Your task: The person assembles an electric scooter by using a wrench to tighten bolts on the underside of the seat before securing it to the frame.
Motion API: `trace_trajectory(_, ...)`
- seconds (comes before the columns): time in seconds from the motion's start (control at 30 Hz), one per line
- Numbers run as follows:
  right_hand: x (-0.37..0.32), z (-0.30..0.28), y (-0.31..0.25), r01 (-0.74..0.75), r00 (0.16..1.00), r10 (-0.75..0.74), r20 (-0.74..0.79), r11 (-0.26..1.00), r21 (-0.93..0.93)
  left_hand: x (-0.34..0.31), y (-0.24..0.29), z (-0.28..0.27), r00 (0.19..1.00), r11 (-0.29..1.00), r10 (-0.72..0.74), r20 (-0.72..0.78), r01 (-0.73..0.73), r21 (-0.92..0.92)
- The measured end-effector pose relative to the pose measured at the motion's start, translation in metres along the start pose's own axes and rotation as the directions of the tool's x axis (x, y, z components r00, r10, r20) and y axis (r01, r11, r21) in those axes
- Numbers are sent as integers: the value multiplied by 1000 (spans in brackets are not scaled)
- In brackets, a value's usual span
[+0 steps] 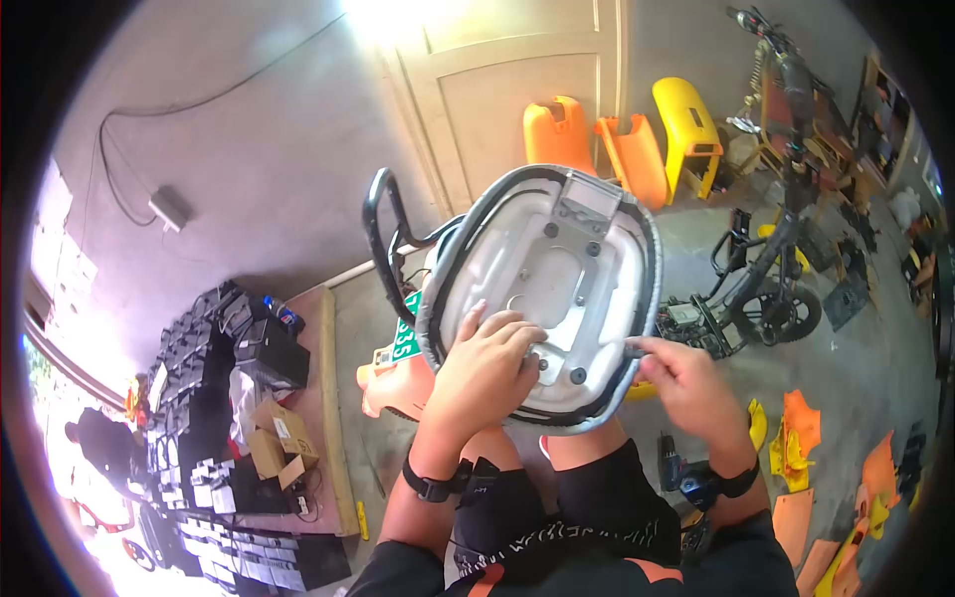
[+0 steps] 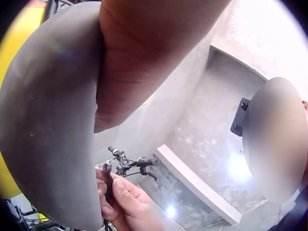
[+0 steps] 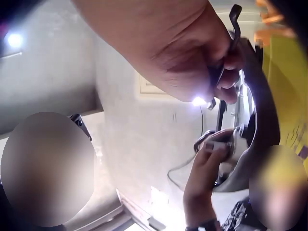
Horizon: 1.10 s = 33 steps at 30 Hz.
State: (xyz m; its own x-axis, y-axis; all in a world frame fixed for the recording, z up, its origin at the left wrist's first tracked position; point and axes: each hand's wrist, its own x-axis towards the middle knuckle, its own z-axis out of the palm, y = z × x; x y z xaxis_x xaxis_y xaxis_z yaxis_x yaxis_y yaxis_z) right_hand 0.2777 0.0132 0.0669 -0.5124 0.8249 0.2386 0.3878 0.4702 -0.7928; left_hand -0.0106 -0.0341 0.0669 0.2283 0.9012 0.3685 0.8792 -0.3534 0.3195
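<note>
A scooter seat (image 1: 617, 289) lies underside up above the person's thighs, showing a pale shell, a dark rim and a metal bracket (image 1: 565, 328). My left hand (image 1: 489, 370) reaches over the near-left rim. Its fingers lie across the bracket, with finger and thumb close around a small dark fitting; I cannot tell whether they pinch it. At the right rim my right hand (image 1: 686, 386) grips a dark wrench (image 2: 108, 183), whose ring end pokes out above the fingers in the left wrist view. From the right wrist, the wrench's bent end (image 3: 235, 14) shows beyond the fist.
An orange scooter body with a green plate (image 1: 408, 333) stands behind the seat, near a black rail (image 1: 376, 214). A cordless drill (image 1: 670, 460) is beside the right forearm. Orange and yellow panels (image 1: 793, 438) lie at right; black boxes and an open carton (image 1: 282, 443) are at left.
</note>
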Motion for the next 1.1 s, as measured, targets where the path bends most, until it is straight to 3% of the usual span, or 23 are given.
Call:
trace_trajectory(0.1,21,23,-23,89,984,-81,159,995,-46,-1,-4,-1,999,999,45,16,-45,-6)
trace_trajectory(0.2,31,40,-30,199,962,-158,221,964,-178,0,-7,1,999,999,48,-1,-48,-2)
trace_trajectory(0.27,35,44,-33,134,971,-80,223,962,-239,-1,-5,0,999,999,38,-7,-38,0)
trace_trajectory(0.5,41,42,-45,155,958,-103,267,971,-183,-5,-5,4,997,999,53,-51,-53,10)
trace_trajectory(0.57,42,47,-46,118,953,-30,300,953,-277,-5,-5,6,996,998,61,-59,-59,23)
trace_trajectory(0.93,36,58,-42,177,964,-105,244,939,-294,-4,-6,5,995,995,88,-54,-86,41)
trace_trajectory(1.1,32,67,-45,128,973,-61,222,945,-302,-3,-5,5,995,996,84,-51,-83,24)
